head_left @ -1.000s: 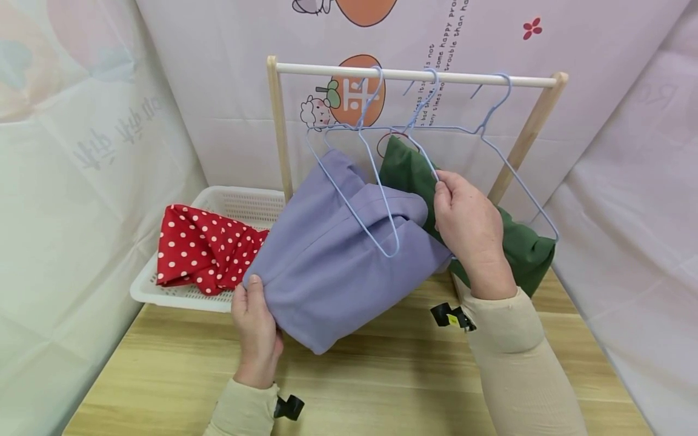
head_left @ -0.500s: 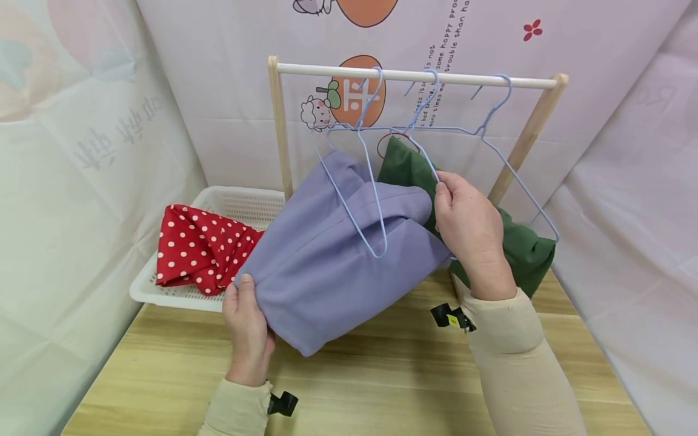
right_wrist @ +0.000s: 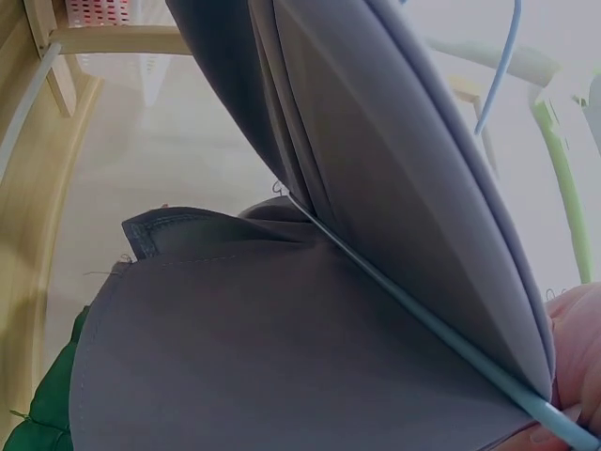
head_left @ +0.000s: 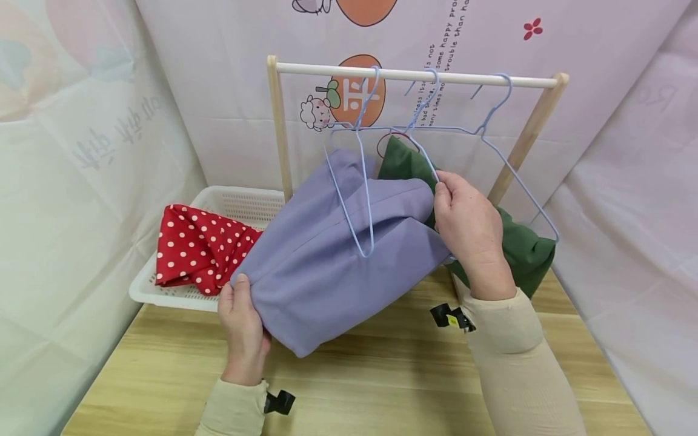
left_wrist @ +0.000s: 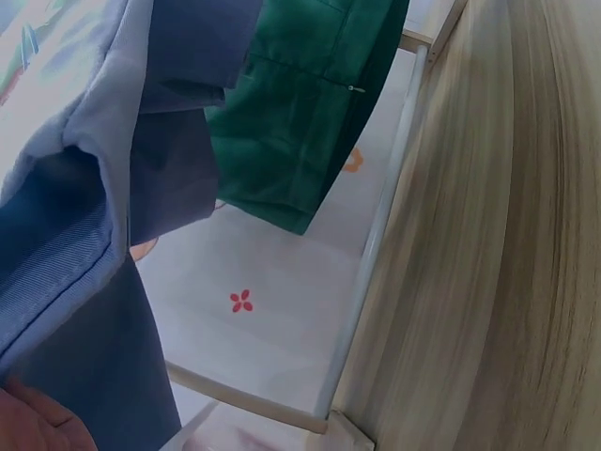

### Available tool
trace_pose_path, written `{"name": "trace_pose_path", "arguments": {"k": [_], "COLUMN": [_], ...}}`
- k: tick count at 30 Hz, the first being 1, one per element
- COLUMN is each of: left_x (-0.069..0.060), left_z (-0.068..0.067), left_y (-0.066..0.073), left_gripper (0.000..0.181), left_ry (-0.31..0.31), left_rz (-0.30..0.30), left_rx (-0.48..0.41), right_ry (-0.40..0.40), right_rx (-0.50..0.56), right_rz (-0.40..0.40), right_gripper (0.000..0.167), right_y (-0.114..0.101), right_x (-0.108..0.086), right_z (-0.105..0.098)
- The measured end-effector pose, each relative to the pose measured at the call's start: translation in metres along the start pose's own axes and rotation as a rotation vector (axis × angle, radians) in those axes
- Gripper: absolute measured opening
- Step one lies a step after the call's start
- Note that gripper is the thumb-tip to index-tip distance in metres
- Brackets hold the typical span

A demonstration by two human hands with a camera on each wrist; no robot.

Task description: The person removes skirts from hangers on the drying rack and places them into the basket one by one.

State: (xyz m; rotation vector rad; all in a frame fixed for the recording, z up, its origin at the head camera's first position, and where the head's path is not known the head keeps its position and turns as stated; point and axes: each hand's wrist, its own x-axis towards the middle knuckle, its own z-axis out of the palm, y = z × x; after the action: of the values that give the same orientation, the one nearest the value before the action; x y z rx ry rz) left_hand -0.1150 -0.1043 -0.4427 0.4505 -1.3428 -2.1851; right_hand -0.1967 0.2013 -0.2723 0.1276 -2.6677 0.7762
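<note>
A lavender garment [head_left: 322, 272] passes over the bottom bar of the middle light-blue hanger [head_left: 424, 158]. My left hand [head_left: 242, 330] grips its lower left edge, thumb on top and fingers underneath. With my right hand [head_left: 471, 230] I hold the right side of that hanger. In the right wrist view the hanger bar [right_wrist: 423, 317] runs through the garment's fold. The left hanger [head_left: 368, 194] hangs bare in front of the lavender cloth, turned partly edge-on. Behind my right hand, a green garment [head_left: 526, 251] hangs on the right hanger [head_left: 522, 181].
All hangers hook onto a white rail [head_left: 327, 71] between wooden posts. At the left, a white plastic basket [head_left: 147, 290] holds a red polka-dot cloth [head_left: 188, 242]. The rack stands on a wooden tabletop [head_left: 371, 393], with printed white sheets at the back and sides.
My left hand has moved left, drawing the lower edge of the lavender garment with it. The left hanger has turned, its lower end swinging left. My right hand has stayed in place.
</note>
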Motion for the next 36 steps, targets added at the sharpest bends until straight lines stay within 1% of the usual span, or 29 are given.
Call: {"name": "trace_pose_path", "arguments": {"k": [11,17,21,27,32,36], "left_x": [0.002,0.003,0.004,0.005,0.005,0.007], "left_z": [-0.004,-0.008,-0.01,-0.013,-0.012,-0.007], "left_y": [0.003,0.003,0.004,0.008,0.012,0.018], "left_gripper": [0.034,0.034,0.034,0.036,0.036,0.034], "left_ry": [0.02,0.025,0.027,0.028,0.014,0.01], "left_rz": [-0.002,0.003,-0.003,0.028,0.041,0.053], "left_rx": [-0.007,0.003,-0.013,-0.032,-0.021,-0.028], "right_ry": [0.015,0.004,-0.01,-0.015,-0.002,0.001], "right_rx": [-0.007,-0.008,-0.011,-0.005,0.009,0.008], "right_rz": [0.005,0.015,0.02,0.019,0.007,0.004], "right_gripper": [0.046,0.047,0.048,0.048,0.047,0.047], "right_y": [0.0,-0.001,-0.001,0.0,0.001,0.001], "right_x": [-0.001,0.0,0.002,0.002,0.001,0.001], "right_z": [0.001,0.001,0.001,0.001,0.001,0.001]}}
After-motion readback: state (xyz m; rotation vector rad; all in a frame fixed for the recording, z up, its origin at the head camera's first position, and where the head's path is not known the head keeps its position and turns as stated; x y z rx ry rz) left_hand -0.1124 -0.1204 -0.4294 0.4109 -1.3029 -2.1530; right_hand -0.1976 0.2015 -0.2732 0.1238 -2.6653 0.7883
